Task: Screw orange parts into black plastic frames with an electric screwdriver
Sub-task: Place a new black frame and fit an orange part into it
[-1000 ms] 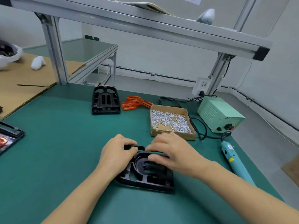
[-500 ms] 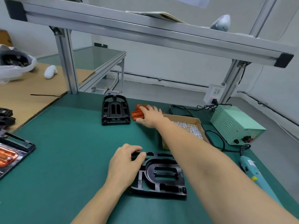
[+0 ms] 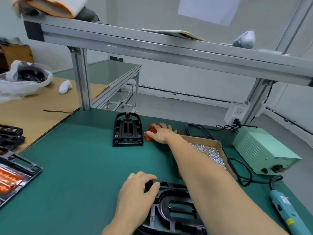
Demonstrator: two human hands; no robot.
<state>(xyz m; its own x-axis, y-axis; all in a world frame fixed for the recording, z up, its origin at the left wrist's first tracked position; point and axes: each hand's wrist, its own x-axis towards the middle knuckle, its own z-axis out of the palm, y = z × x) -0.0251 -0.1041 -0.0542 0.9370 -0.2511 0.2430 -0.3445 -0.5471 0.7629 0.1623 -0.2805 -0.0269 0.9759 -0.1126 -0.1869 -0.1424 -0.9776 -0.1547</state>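
Here the near black frame (image 3: 174, 207) lies flat on the green mat (image 3: 76, 167) at the bottom centre: glossy black plastic, ribbed, an oval raised track around a long slot, partly hidden by the right forearm. Left hand (image 3: 135, 195) rests on its upper left corner, fingers curled over the edge and close together, gripping it. Right hand (image 3: 160, 133) is stretched far across to the orange parts (image 3: 151, 131), a small pile of translucent orange plastic just right of the second black frame (image 3: 127, 131); fingers lie over the pile, thumb against its left side, cannot tell if a piece is actually pinched. That second frame is a stack, arched top, two vertical slots. Cardboard box of small silver screws (image 3: 211, 153) sits under the right forearm. Teal electric screwdriver (image 3: 288, 212) lies on the mat at lower right, untouched, coiled cord running to the pale green power box (image 3: 264, 150).
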